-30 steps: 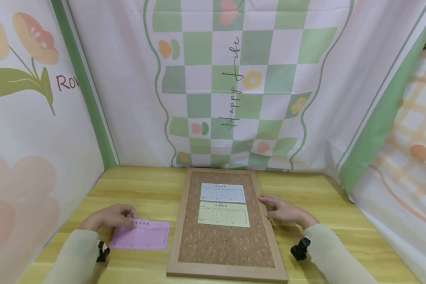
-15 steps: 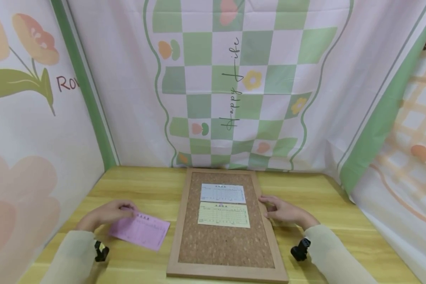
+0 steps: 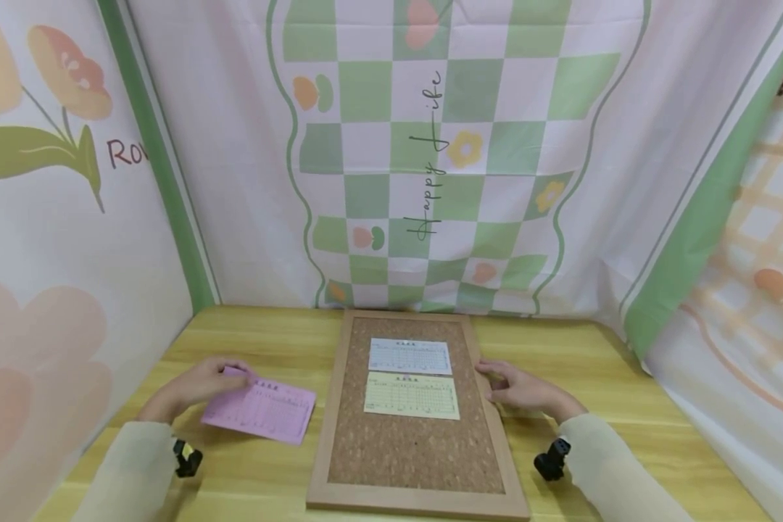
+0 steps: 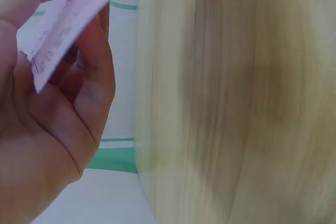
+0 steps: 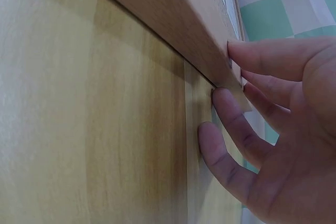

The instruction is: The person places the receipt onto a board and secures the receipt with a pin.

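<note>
My left hand (image 3: 202, 386) pinches a pink printed form slip (image 3: 264, 412) by its far left part, lifted off the table and tilted. In the left wrist view the slip (image 4: 71, 27) passes between the thumb and the curled fingers. A wood-framed cork board (image 3: 424, 457) lies just to the right of the slip. On the board are a pale blue form slip (image 3: 409, 355) and, nearer to me, a yellow form slip (image 3: 411, 396). My right hand (image 3: 528, 391) touches the board's right frame edge with loosely bent fingertips, as the right wrist view shows with the frame (image 5: 178, 24).
Beneath everything is a wood-grain table (image 3: 254, 333). A curtain (image 3: 470, 94) with green checks hangs behind the table, and printed cloth (image 3: 59, 239) hangs on both sides. Black wrist cameras (image 3: 551, 458) sit at the cuffs.
The pink slip has been lifted at its far left by my left hand, swung a little and raised further. My right hand and the cork board have stayed where they were.
</note>
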{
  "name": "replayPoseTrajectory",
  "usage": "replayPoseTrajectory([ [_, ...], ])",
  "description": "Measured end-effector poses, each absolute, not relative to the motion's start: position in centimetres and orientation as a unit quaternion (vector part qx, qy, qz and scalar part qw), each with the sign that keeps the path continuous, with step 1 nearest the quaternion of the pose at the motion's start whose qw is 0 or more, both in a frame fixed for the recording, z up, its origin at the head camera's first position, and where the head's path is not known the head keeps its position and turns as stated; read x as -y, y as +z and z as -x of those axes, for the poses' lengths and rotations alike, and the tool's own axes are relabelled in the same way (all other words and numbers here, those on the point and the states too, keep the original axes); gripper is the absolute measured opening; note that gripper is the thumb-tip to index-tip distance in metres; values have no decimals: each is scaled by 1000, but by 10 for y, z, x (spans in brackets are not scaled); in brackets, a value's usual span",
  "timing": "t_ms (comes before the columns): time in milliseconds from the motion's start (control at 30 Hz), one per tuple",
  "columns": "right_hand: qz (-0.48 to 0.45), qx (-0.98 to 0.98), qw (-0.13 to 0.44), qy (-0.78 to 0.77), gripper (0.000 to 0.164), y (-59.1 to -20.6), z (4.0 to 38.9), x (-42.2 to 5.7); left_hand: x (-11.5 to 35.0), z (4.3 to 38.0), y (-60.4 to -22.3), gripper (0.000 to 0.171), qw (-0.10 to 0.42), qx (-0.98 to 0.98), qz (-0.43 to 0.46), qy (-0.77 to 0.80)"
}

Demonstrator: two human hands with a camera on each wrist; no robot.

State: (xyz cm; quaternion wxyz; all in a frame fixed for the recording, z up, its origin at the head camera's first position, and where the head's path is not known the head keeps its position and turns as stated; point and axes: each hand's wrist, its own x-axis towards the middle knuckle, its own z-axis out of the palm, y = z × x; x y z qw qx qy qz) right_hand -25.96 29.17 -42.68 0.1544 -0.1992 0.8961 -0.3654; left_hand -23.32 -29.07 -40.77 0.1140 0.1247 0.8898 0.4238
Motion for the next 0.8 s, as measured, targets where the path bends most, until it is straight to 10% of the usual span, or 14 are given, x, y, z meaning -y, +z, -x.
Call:
replayPoseTrajectory([
  [800,201,-896,157,-364,61,-427,262,-293,282,236,-397,46,151,-835,-142,510],
])
